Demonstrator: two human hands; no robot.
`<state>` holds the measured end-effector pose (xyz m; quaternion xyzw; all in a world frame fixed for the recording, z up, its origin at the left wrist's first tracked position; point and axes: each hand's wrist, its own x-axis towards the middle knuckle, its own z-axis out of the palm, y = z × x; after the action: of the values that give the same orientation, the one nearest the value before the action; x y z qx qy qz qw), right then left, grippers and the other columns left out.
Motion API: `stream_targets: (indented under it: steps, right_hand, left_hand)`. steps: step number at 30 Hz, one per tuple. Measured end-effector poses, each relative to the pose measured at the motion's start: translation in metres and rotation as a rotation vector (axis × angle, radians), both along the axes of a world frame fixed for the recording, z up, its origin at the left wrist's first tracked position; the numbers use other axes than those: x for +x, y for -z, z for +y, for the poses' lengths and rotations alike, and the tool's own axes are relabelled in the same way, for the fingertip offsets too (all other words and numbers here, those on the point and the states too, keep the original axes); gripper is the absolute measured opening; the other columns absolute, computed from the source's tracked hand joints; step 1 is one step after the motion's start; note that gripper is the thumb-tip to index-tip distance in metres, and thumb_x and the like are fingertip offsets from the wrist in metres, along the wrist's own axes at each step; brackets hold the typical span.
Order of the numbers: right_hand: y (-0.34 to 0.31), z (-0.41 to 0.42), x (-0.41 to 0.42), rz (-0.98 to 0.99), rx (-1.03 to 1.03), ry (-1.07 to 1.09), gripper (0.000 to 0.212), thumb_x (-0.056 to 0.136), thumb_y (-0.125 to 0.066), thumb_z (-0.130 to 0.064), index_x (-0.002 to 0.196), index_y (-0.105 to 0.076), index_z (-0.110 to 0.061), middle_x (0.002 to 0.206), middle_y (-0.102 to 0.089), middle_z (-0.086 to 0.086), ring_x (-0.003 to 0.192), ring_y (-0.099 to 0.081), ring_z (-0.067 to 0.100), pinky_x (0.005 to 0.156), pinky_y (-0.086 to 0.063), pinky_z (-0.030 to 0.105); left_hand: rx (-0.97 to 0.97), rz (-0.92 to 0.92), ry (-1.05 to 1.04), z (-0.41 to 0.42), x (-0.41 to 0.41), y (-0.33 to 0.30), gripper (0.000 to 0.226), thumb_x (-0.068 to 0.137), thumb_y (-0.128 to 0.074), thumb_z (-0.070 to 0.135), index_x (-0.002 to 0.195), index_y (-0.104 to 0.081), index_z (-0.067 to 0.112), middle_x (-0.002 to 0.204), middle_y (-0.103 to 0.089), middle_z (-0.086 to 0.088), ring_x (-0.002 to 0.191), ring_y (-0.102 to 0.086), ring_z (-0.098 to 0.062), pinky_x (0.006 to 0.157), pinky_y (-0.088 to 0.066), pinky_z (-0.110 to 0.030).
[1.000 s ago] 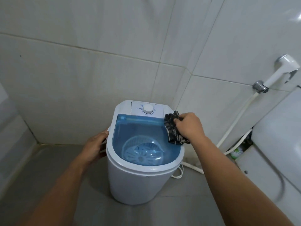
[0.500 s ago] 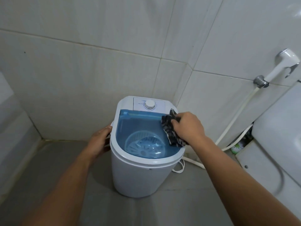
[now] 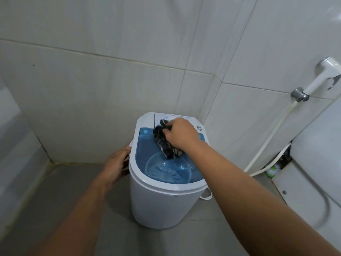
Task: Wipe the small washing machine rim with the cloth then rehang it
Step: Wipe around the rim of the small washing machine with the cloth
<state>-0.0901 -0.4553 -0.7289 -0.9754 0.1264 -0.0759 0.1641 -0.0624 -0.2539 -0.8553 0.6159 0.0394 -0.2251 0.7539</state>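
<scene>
Grey tiled floor [image 3: 60, 196] at left, meeting pale wall tiles [image 3: 103, 85] in a corner. Left hand [image 3: 115, 166] flat against the left side of the small washing machine [image 3: 158, 206], just under its white rim [image 3: 137, 130]; fingers [image 3: 124, 152] spread and pressed to the side wall, bracing rather than wrapped round anything. Machine upright on the floor, white tub body, translucent blue lid [image 3: 145, 145] closed, ribbed basket [image 3: 166, 171] visible through it. Dark patterned cloth [image 3: 164, 143] bunched on the lid near the back, upper end over the white control panel [image 3: 162, 117], lower end trailing toward the middle of the lid. Right hand [image 3: 180, 134] on top of the cloth at the rear rim, fingers clenched round the bunched fabric; dial hidden beneath hand and cloth. Small round mark [image 3: 199, 127] on the rim's back right corner. White cord loop [image 3: 206, 195] beside the machine's lower right. Farther right, pale hose [image 3: 267, 137] running up the wall to a chrome fitting [image 3: 299, 94] and white bidet sprayer [image 3: 324, 74]. White toilet tank [image 3: 317, 163] at far right edge, a small bottle [image 3: 275, 169] tucked in the gap beside it, label unreadable.
</scene>
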Motion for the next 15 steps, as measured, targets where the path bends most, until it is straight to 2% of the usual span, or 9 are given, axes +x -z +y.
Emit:
stream_targets:
  steps: [2, 4, 7, 9, 11, 13, 15]
  right_hand:
    - [-0.004, 0.013, 0.030, 0.002, 0.000, 0.015, 0.027, 0.089, -0.061, -0.031, 0.107, -0.073, -0.015, 0.103, -0.071, 0.005, 0.096, -0.067, 0.029, 0.069, -0.047, 0.030]
    - [-0.003, 0.029, 0.034, 0.016, 0.006, -0.006, 0.026, 0.089, -0.061, -0.030, 0.106, -0.073, -0.014, 0.104, -0.070, 0.006, 0.097, -0.067, 0.030, 0.069, -0.046, 0.030]
    - [-0.001, 0.048, -0.010, 0.045, 0.044, -0.133, 0.025, 0.090, -0.062, -0.032, 0.107, -0.076, -0.019, 0.104, -0.074, 0.005, 0.097, -0.067, 0.029, 0.079, -0.055, 0.035]
    - [0.004, 0.039, -0.046, 0.057, 0.015, -0.171, 0.025, 0.092, -0.061, -0.037, 0.109, -0.075, -0.024, 0.104, -0.071, 0.002, 0.096, -0.065, 0.027, 0.077, -0.055, 0.037]
    - [0.006, 0.008, -0.070, 0.047, -0.030, -0.092, 0.027, 0.093, -0.059, -0.040, 0.111, -0.074, -0.027, 0.104, -0.069, 0.002, 0.098, -0.065, 0.027, 0.074, -0.051, 0.034]
    - [0.004, -0.038, -0.073, 0.059, -0.079, 0.080, 0.029, 0.092, -0.059, -0.038, 0.114, -0.074, -0.027, 0.108, -0.071, 0.005, 0.100, -0.066, 0.030, 0.075, -0.050, 0.034]
    - [0.000, -0.081, -0.059, 0.069, -0.091, 0.292, 0.030, 0.090, -0.058, -0.035, 0.111, -0.074, -0.021, 0.107, -0.073, 0.008, 0.094, -0.066, 0.033, 0.074, -0.052, 0.034]
  left_hand:
    - [0.008, -0.006, -0.005, 0.000, 0.001, 0.002, 0.028, 0.100, -0.057, 0.036, 0.116, -0.078, 0.027, 0.113, -0.081, -0.005, 0.102, -0.074, -0.024, 0.096, -0.055, -0.043]
    - [0.012, -0.008, 0.005, 0.000, 0.001, 0.005, 0.030, 0.099, -0.057, 0.038, 0.120, -0.077, 0.027, 0.115, -0.080, -0.005, 0.108, -0.073, -0.027, 0.099, -0.054, -0.045]
    - [0.003, 0.002, 0.001, 0.002, 0.003, 0.007, 0.033, 0.100, -0.058, 0.038, 0.124, -0.074, 0.022, 0.118, -0.079, -0.008, 0.110, -0.073, -0.029, 0.098, -0.054, -0.045]
    - [0.010, -0.003, 0.011, 0.004, 0.005, 0.007, 0.032, 0.099, -0.059, 0.038, 0.124, -0.074, 0.023, 0.116, -0.080, -0.006, 0.107, -0.073, -0.028, 0.095, -0.055, -0.044]
    - [0.006, 0.005, 0.015, 0.003, 0.004, 0.006, 0.031, 0.099, -0.061, 0.039, 0.123, -0.075, 0.026, 0.115, -0.080, -0.004, 0.104, -0.073, -0.027, 0.092, -0.056, -0.043]
    - [-0.005, 0.018, 0.001, 0.002, 0.004, 0.005, 0.030, 0.099, -0.060, 0.039, 0.121, -0.075, 0.026, 0.113, -0.081, -0.003, 0.098, -0.074, -0.025, 0.087, -0.056, -0.040]
    - [-0.013, 0.023, -0.003, 0.001, 0.003, 0.004, 0.031, 0.100, -0.059, 0.038, 0.123, -0.074, 0.023, 0.111, -0.080, -0.005, 0.091, -0.073, -0.023, 0.081, -0.055, -0.037]
